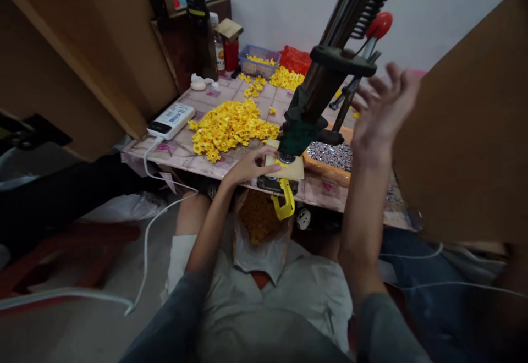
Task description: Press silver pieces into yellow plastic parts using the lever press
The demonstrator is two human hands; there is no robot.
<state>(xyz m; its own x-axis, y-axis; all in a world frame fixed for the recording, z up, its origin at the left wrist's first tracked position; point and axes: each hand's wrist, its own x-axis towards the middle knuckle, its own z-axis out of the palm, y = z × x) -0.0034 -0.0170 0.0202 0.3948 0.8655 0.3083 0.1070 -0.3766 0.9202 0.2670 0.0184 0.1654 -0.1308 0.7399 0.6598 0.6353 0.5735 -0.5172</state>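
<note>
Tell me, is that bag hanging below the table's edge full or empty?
Partly full: the bag gapes open, with yellow pieces heaped inside below its rim.

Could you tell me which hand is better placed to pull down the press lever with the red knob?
The right hand, probably. It is raised and open just beside the lever's red knob, while the left hand rests low at the press base, fingers at a yellow piece under the ram.

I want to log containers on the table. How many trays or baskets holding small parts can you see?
2. A blue basket of yellow parts stands at the table's far edge. A tray of small silvery parts lies beside the press. Others may be hidden by cardboard.
</note>
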